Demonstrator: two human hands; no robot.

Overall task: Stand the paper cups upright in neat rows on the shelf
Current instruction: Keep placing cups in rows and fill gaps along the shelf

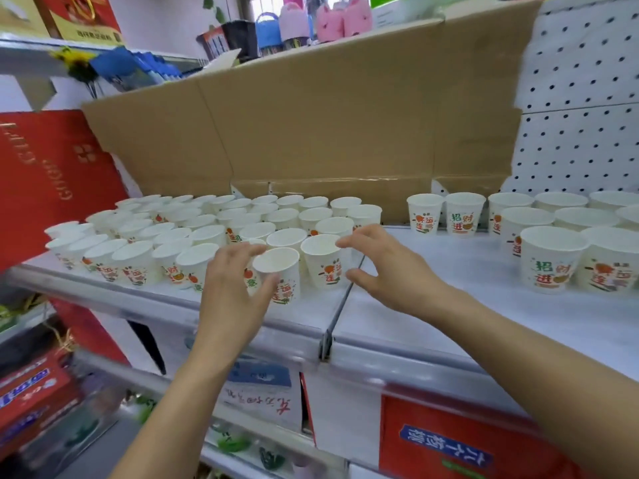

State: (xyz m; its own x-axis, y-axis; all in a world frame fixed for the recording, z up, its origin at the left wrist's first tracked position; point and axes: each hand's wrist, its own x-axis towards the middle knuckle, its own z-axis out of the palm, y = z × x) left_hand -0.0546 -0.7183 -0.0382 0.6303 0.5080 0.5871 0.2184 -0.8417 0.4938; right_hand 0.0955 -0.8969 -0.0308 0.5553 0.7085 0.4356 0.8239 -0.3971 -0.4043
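Cardboard sheet: brown, creased, standing along the back of the shelf behind the cups.
Shelf: white, in two boards that meet at a seam near the middle.
Red box: stands at the shelf's left end.
Left block of paper cups: upright, packed in close rows on the left board.
Right group of paper cups: upright on the right board, well apart from the left block.
Left hand: curled round the front paper cup, thumb on its wall.
Right hand: fingers arched wide, forefinger at the rim of the neighbouring paper cup, thumb just beside its wall; cannot tell whether it grips.
Front paper cup: upright at the left board's front edge.
Neighbouring paper cup: upright, just right of the front one, by the seam.
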